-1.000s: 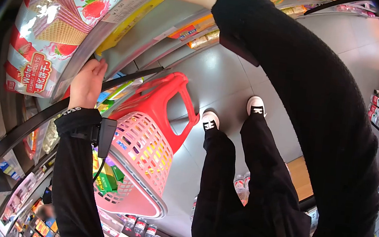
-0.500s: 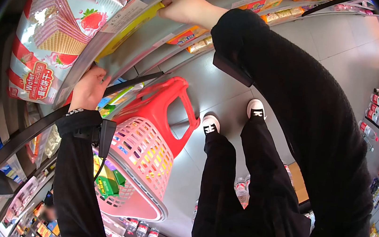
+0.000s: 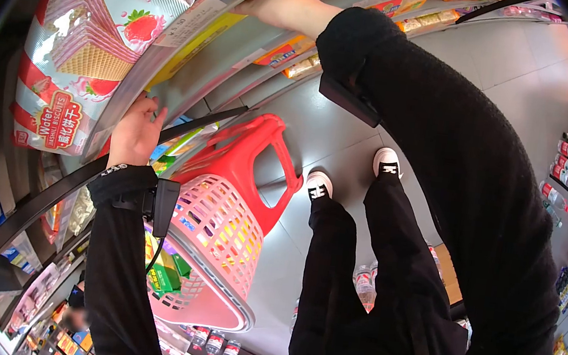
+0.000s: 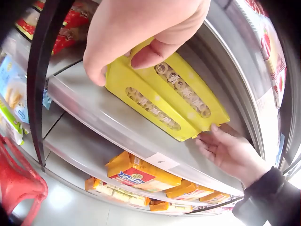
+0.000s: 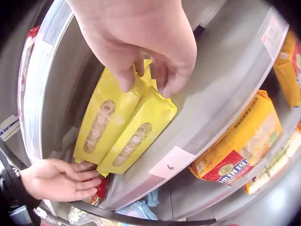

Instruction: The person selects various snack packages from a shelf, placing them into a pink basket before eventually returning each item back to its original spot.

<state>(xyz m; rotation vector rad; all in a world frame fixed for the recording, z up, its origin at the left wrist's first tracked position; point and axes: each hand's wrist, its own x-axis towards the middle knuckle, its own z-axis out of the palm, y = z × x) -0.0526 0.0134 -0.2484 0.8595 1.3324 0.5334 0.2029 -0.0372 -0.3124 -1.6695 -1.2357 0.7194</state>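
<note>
- Squaring up two yellow packs [image 5: 123, 126] on the grey shelf [image 5: 225, 89] looks like the step in hand. They lie flat, side by side and touching, slanted across the shelf behind a front-edge label [image 5: 171, 163] marked 6.
- The left hand [image 5: 59, 180] meets one end of the pair, fingers straight and slightly apart against it. The left wrist view shows its thumb laid on a top face, curled round nothing.
- The right hand [image 5: 141, 44] hangs over the other end, fingers loosely bent and near together. Their tips rest on the pack ends and clamp nothing that I can see.
- A pink basket [image 3: 222, 219] with a red handle hangs beside the left forearm, well below the shelf. Orange packs [image 5: 240, 141] sit on the next shelf down.
- The next move, as I judge it, calls for an even push from both ends. That would turn the pair square to the shelf edge without one pack riding over the other.
</note>
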